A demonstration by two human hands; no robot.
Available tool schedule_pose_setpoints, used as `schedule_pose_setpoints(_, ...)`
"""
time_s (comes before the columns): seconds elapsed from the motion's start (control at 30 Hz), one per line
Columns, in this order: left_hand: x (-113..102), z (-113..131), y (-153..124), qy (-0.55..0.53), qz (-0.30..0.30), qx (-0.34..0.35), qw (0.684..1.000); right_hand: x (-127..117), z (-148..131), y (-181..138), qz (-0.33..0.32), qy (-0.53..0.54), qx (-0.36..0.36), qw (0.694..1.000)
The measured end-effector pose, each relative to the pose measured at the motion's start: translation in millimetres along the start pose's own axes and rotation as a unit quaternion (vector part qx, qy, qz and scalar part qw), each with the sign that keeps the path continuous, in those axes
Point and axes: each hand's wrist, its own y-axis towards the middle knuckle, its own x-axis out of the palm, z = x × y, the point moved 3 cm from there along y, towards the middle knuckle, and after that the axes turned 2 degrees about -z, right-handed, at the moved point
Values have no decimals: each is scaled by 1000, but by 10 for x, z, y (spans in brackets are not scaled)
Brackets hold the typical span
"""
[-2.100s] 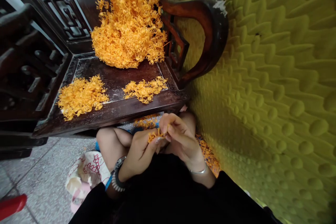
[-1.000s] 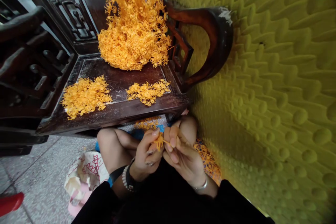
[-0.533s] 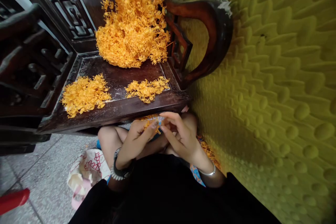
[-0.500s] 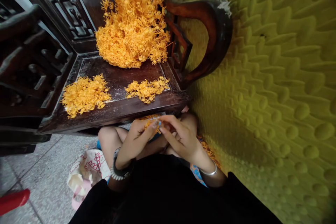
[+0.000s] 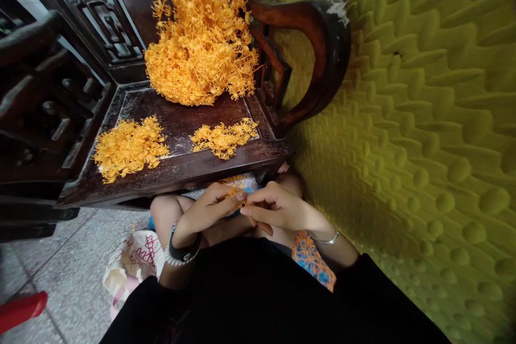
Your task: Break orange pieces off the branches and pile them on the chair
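Observation:
My left hand (image 5: 215, 205) is closed on small orange plastic flower pieces (image 5: 233, 192), a bit of which shows between thumb and fingers. My right hand (image 5: 278, 207) meets it at the fingertips, thumb and forefinger pinched at the end of the orange pieces; whatever small part lies in that pinch is hidden. Both hands are above my lap, in front of a dark wooden chair seat (image 5: 181, 164). On that seat lie a loose orange pile (image 5: 131, 148) at left and a smaller orange pile (image 5: 224, 138) at right. Behind them rises a large orange heap (image 5: 201, 59).
A curved wooden armrest (image 5: 322, 54) stands at the right against a yellow-green embossed wall panel (image 5: 423, 118). A white bag with red print (image 5: 139, 252) lies on the speckled floor (image 5: 68, 274). A red object (image 5: 24, 312) is at lower left. Orange-and-blue material (image 5: 312, 260) shows by my right forearm.
My right hand has turned and its fingertips have shifted slightly down. The blue bit at the fingertips no longer shows. The view has shifted slightly; the piles look the same.

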Motion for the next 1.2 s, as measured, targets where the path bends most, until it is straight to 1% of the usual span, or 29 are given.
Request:
schedule_pose_setpoints(0.07,17,-60,-10,-51,-35,-23,998,-13,15,7,-32,40,-10,999)
schedule_pose_setpoints(0.1,27,-85,-18,-78,-47,-33,995,-21,15,15,-28,48,-28,998)
schedule_pose_setpoints(0.17,45,-115,-30,-128,-53,-50,989,-30,3,33,18,36,-88,995)
schedule_pose_setpoints(0.27,88,-108,-34,-201,-66,-61,975,8,-8,40,107,-3,-181,978)
schedule_pose_setpoints(0.33,123,-88,-32,-239,-86,-67,965,53,9,33,161,-10,-219,962)
schedule_pose_setpoints(0.37,135,-80,-31,-252,-91,-71,961,76,28,28,183,-4,-227,957)
schedule_pose_setpoints(0.43,151,-72,-33,-268,-92,-76,956,117,83,21,215,26,-223,950)
schedule_pose_setpoints(0.53,156,-83,-42,-284,-83,-73,952,169,182,27,233,114,-187,947)
schedule_pose_setpoints(0.6,156,-106,-47,-286,-82,-69,952,204,241,44,229,193,-162,940)
schedule_pose_setpoints(0.7,154,-157,-43,-292,-76,-60,952,261,309,82,213,303,-131,920)
schedule_pose_setpoints(0.77,164,-194,-35,-306,-68,-48,949,292,342,109,207,349,-111,907)
schedule_pose_setpoints(0.83,182,-228,-29,-320,-52,-36,945,314,364,132,202,372,-98,900)
schedule_pose_setpoints(0.93,209,-251,-44,-318,-6,-30,948,314,364,147,213,355,-120,902)
schedule_pose_setpoints(1.0,230,-235,-80,-287,26,-38,957,295,338,130,239,306,-152,909)
schedule_pose_setpoints(1.07,256,-200,-134,-239,55,-54,968,284,283,92,248,235,-168,925)
schedule_pose_setpoints(1.13,285,-154,-198,-183,69,-65,979,289,194,40,216,150,-161,951)
schedule_pose_setpoints(1.2,281,-98,-274,-123,65,-66,988,288,90,-29,151,66,-134,977)
